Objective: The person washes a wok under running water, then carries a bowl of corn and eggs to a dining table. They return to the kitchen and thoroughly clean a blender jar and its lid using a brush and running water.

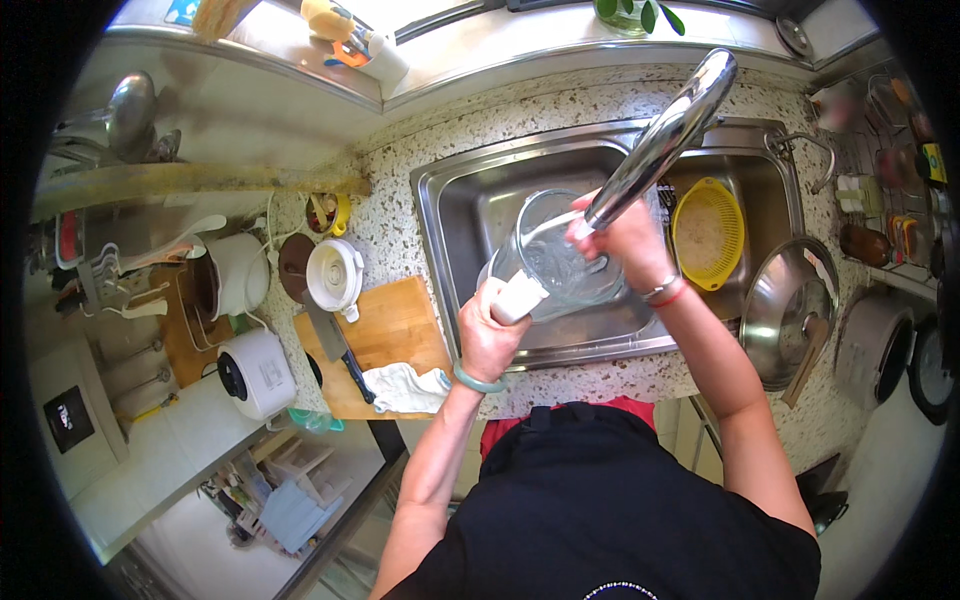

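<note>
wooden board (400, 318) — knife (357, 376) and white cloth (405, 389) on it | yellow colander (735, 225) | leafy plant (648, 18) — windowsill (520, 50)

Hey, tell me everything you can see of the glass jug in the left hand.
The glass jug is clear and colourless, with a wide round mouth and a white handle, perhaps plastic. The left hand grips the handle. The jug is over the left sink basin, its open mouth facing the camera. The right hand partly hides the mouth; I can't tell whether it touches the glass, or whether the jug rests on the basin.

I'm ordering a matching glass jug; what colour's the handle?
The handle is white; the head view shows it.
</note>
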### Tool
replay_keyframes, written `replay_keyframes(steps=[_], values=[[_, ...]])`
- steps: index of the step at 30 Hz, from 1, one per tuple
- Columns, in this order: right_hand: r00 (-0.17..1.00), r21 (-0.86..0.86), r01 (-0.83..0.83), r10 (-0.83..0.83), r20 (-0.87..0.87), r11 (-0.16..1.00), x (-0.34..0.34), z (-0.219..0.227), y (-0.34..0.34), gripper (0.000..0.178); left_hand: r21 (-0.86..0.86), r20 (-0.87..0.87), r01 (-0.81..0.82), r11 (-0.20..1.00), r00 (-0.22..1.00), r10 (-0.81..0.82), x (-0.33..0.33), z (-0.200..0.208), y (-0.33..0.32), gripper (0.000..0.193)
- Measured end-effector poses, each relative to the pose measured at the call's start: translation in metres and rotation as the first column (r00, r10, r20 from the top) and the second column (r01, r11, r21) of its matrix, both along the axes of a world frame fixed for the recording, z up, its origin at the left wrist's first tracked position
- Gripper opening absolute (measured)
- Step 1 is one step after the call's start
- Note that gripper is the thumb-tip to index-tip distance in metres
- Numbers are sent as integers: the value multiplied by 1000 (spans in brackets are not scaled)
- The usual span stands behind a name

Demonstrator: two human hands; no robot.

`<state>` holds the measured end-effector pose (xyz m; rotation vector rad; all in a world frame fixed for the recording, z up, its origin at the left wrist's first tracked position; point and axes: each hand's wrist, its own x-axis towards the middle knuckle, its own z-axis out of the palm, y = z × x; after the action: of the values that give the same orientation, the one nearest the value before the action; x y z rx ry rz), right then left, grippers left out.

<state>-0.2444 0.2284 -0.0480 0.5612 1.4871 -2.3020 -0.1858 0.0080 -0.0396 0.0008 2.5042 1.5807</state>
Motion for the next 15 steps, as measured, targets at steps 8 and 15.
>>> replay_keyframes(steps=[8,15], values=[[989,16,108,-105,-99,994,-1,1,16,27,-65,-66,118,991,990,-122,-3,-2,-10,24],[1000,-51,4,-5,-19,999,-2,-17,-15,31,-34,5,75,997,997,-75,-5,2,-6,25]])
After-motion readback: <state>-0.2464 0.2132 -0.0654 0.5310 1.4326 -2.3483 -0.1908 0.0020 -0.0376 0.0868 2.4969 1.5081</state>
